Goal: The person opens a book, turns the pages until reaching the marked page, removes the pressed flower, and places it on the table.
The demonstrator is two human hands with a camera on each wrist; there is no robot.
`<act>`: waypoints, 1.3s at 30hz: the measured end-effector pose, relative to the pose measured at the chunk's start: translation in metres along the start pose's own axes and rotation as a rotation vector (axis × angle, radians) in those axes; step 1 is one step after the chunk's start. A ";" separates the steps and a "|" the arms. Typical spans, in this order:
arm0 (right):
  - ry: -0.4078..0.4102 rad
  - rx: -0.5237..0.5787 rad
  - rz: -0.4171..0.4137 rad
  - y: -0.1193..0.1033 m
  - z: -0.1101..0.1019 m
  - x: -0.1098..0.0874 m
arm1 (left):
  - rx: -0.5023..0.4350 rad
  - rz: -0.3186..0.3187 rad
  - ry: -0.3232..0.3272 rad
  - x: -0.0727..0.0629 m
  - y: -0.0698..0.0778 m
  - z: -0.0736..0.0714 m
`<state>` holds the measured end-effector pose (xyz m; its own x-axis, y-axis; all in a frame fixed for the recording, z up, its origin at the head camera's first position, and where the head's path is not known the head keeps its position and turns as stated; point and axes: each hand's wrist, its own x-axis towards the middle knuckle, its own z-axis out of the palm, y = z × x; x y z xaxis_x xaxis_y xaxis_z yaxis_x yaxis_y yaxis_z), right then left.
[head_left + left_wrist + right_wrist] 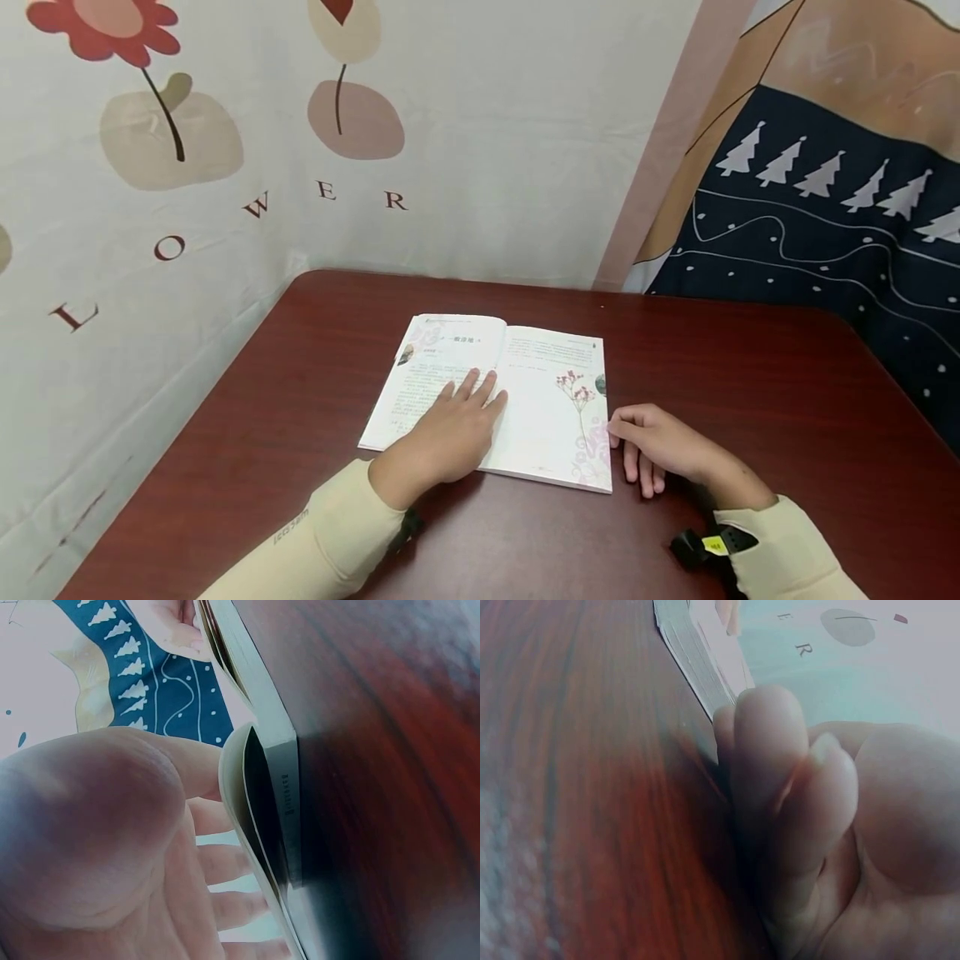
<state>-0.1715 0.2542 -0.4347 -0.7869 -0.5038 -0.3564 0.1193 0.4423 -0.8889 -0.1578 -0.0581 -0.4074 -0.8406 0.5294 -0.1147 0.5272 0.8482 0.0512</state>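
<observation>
An open book [551, 433] lies on the dark red table, with printed text on its left page and a red flower drawing on the right one. My left hand [453, 433] rests across the left page near the fold, palm down, with straight, spread fingers. In the left wrist view, the fingers of this hand [202, 877] reach over the bulging pages [236, 776]. At the book's right edge is my right hand [663, 442], thumb and forefinger right at the page edge. Its other fingers [769, 742] curl loosely beside the book. Whether it pinches a page I cannot tell.
The reddish-brown table [262, 400] extends around the book on all sides. Behind it hangs a pale cloth [510, 167] with flowers and letters. A dark blue cloth [810, 225] with white trees hangs at the right. A black wrist strap [738, 537] circles the right sleeve.
</observation>
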 end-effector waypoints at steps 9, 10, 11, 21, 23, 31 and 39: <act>0.002 -0.003 0.013 -0.003 -0.001 0.000 | -0.015 -0.007 0.009 -0.001 -0.001 -0.002; 0.006 -0.002 0.016 -0.004 -0.001 0.000 | -0.018 -0.008 0.011 -0.001 -0.001 -0.002; 0.009 -0.002 0.022 -0.004 -0.001 0.000 | -0.022 -0.008 0.012 -0.001 -0.001 -0.002; 0.161 -0.112 0.067 -0.021 0.000 0.006 | -0.054 -0.019 -0.008 0.000 -0.001 0.001; 0.189 -0.116 0.077 -0.023 -0.002 0.011 | -0.064 -0.024 -0.009 0.000 -0.001 0.002; 0.254 -0.109 0.128 -0.023 -0.009 0.028 | -0.093 -0.016 0.017 -0.001 -0.002 0.005; 0.283 -0.134 0.150 -0.024 -0.008 0.033 | -0.086 -0.015 0.017 -0.002 -0.003 0.000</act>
<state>-0.2054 0.2327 -0.4232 -0.9055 -0.2088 -0.3696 0.1803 0.5991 -0.7801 -0.1578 -0.0619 -0.4073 -0.8507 0.5160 -0.0998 0.5022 0.8541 0.1350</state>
